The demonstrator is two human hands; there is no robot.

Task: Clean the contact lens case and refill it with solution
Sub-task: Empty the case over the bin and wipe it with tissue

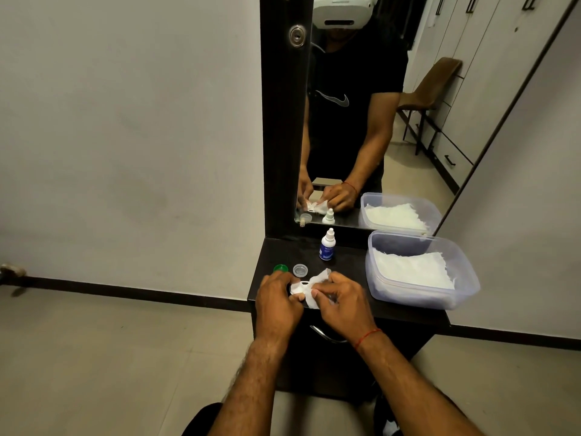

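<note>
My left hand [276,297] grips the white contact lens case [300,286], mostly hidden under my fingers and a tissue. My right hand [341,300] pinches the white tissue [316,289] and presses it against the case. Both hands hover over the front of the dark dresser top [345,265]. A green cap [280,268] and a clear cap [300,270] lie loose just behind my left hand. The small solution bottle [327,245], white with a blue label, stands upright further back, cap on.
A clear plastic tub [465,269] with white tissues inside sits on the right of the dresser top. A tall mirror [393,121] rises behind and reflects me and the room. A drawer handle [327,336] is below my hands. Floor lies to the left.
</note>
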